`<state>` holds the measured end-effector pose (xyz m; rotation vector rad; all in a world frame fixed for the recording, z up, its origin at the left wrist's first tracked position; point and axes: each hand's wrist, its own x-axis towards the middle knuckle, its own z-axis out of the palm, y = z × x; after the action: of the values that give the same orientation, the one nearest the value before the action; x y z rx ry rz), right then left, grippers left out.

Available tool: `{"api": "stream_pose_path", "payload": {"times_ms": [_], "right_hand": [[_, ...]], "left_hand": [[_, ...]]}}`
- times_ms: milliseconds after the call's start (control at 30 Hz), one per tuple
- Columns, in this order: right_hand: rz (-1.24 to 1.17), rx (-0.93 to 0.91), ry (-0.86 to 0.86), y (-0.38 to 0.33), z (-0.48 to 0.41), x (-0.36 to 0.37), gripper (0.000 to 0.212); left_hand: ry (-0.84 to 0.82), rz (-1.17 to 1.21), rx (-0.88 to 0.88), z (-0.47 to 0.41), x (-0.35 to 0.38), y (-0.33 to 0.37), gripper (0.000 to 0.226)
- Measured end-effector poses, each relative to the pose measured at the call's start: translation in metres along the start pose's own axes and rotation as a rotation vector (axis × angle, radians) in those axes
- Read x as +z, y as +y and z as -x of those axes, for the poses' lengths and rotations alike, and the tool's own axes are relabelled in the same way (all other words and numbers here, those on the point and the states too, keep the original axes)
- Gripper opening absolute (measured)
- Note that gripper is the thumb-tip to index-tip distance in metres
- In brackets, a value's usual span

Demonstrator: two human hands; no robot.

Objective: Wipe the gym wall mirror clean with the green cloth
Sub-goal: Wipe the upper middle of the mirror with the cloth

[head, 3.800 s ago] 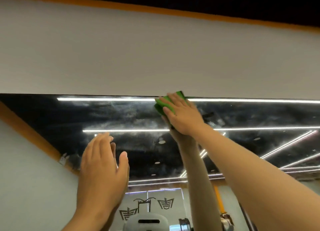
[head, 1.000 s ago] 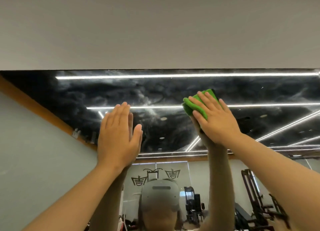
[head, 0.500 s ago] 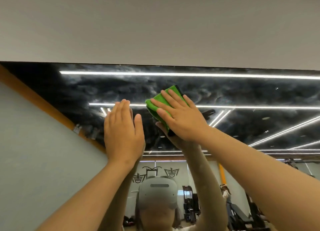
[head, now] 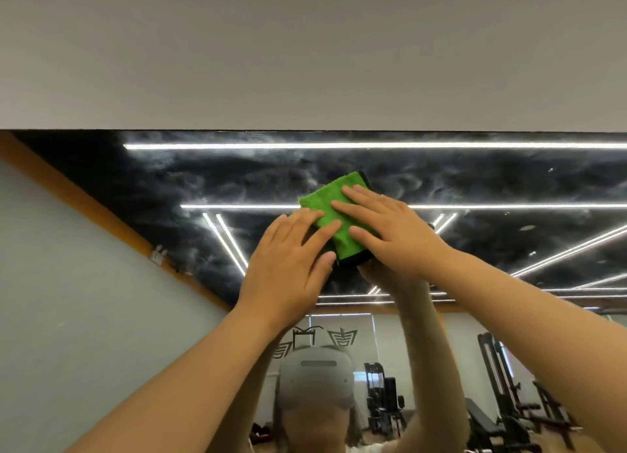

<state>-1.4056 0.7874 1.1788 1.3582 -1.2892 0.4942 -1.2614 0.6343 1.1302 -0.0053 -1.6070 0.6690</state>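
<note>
The left hand (head: 288, 266) and right hand (head: 397, 235) press the green cloth (head: 325, 205) to the mirror (head: 509, 181), fingers (head: 353, 196) straight; reflected emblem (head: 342, 337) illegible.

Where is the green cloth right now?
Near the centre of the head view, the green cloth is pressed flat on the mirror under the right hand, with the left hand touching its lower-left edge.
</note>
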Motion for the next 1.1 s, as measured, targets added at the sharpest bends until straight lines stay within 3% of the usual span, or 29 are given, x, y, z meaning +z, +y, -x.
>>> {"api": "stream_pose_path", "payload": {"times_ms": [233, 300, 433, 533, 600, 700, 867, 1000, 1100], "right_hand": [[0.088, 0.004, 0.241, 0.01, 0.02, 0.022, 0.056], [0.059, 0.014, 0.293, 0.012, 0.021, 0.024, 0.055], [0.034, 0.117, 0.46, 0.015, 0.024, 0.027, 0.053], [0.041, 0.224, 0.531, 0.015, 0.024, 0.026, 0.056], [0.038, 0.245, 0.541, 0.015, 0.024, 0.026, 0.058], [0.03, 0.246, 0.541, 0.016, 0.024, 0.025, 0.053], [-0.038, 0.33, 0.515, 0.018, 0.027, 0.023, 0.055], [-0.029, 0.339, 0.489, 0.016, 0.026, 0.021, 0.054], [-0.033, 0.346, 0.447, 0.017, 0.026, 0.021, 0.049]], "left_hand": [[0.107, -0.01, -0.088, -0.026, -0.01, 0.022, 0.039], [0.052, -0.001, -0.158, -0.042, -0.011, 0.037, 0.037], [-0.126, -0.006, -0.231, -0.063, 0.011, 0.055, 0.07], [-0.143, -0.151, -0.206, -0.061, 0.028, 0.053, 0.09], [-0.154, -0.197, -0.18, -0.063, 0.029, 0.049, 0.095], [-0.209, -0.209, -0.17, -0.08, 0.024, 0.032, 0.073], [-0.18, -0.172, -0.202, -0.098, 0.016, 0.012, 0.06], [-0.175, -0.059, 0.064, -0.039, 0.008, 0.019, 0.055], [-0.264, -0.074, 0.135, -0.033, -0.001, 0.001, 0.058]]}}
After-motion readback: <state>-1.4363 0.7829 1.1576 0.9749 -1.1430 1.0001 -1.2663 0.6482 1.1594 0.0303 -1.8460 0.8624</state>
